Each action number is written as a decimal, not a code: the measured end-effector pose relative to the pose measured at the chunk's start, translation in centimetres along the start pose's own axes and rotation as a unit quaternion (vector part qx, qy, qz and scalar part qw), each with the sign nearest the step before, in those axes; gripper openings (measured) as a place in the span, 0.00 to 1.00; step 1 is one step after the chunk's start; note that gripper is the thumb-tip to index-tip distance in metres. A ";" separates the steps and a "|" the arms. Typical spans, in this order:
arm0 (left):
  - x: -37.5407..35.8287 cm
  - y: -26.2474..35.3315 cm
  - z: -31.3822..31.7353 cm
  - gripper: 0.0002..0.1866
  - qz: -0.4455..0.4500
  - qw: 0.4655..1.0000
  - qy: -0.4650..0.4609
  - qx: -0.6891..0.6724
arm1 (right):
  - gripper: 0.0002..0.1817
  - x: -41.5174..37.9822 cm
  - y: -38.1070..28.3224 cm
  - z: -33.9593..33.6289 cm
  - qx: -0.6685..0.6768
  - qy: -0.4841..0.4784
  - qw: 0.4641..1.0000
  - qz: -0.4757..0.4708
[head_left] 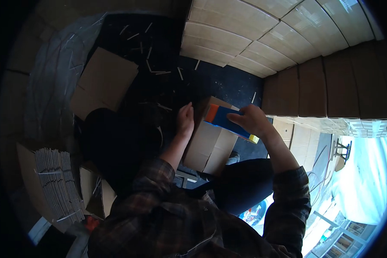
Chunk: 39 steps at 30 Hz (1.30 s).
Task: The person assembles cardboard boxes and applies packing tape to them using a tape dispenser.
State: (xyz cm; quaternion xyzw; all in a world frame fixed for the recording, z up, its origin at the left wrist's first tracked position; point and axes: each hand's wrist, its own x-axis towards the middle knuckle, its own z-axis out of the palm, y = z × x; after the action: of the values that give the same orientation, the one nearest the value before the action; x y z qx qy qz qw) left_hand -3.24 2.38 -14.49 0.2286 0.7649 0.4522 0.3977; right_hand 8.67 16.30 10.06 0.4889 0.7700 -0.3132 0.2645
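Observation:
A brown cardboard carton (213, 148) stands in front of me, between my knees. Over its far end is a long, flat blue box (226, 118) with an orange end and a yellow corner. My right hand (250, 120) is closed on it, thumb lying across the blue face. To the left of the carton, close to its far left edge, my left hand (185, 121) is raised with its fingers stretched upward and nothing visible in it.
Stacked cartons (245, 32) form a wall ahead and to the right. A flattened cardboard sheet (105, 79) lies at left, near strapped bundles of folded cardboard (58, 182). Pale strips are scattered on the dark floor (159, 86). Clear plastic sheeting (370, 172) hangs at right.

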 end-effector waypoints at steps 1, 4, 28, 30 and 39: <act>-0.5 0.3 0.2 0.27 0.092 0.989 0.039 -0.107 | 0.32 0.0 -0.1 -0.2 -0.004 -0.001 1.000 -0.001; -2.9 0.5 0.6 0.37 0.079 0.980 -0.119 -0.138 | 0.31 0.5 0.3 0.0 -0.010 -0.003 1.000 -0.012; -9.2 8.3 0.7 0.32 0.546 0.577 -0.360 0.490 | 0.34 0.0 2.0 -0.4 -0.013 -0.002 0.994 -0.105; -9.1 8.3 0.7 0.28 0.551 0.573 -0.375 0.477 | 0.34 0.1 2.0 -0.4 -0.010 -0.021 0.993 -0.112; -9.3 7.7 0.8 0.20 0.561 0.621 -0.338 0.431 | 0.31 -1.5 5.2 -0.8 0.023 -0.034 0.995 -0.092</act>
State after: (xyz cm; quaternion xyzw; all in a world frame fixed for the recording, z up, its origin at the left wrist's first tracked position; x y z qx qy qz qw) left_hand 2.74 -0.07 -4.27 0.8950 0.4076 0.0966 0.1531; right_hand 13.95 17.70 10.55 0.4108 0.7950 -0.3700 0.2496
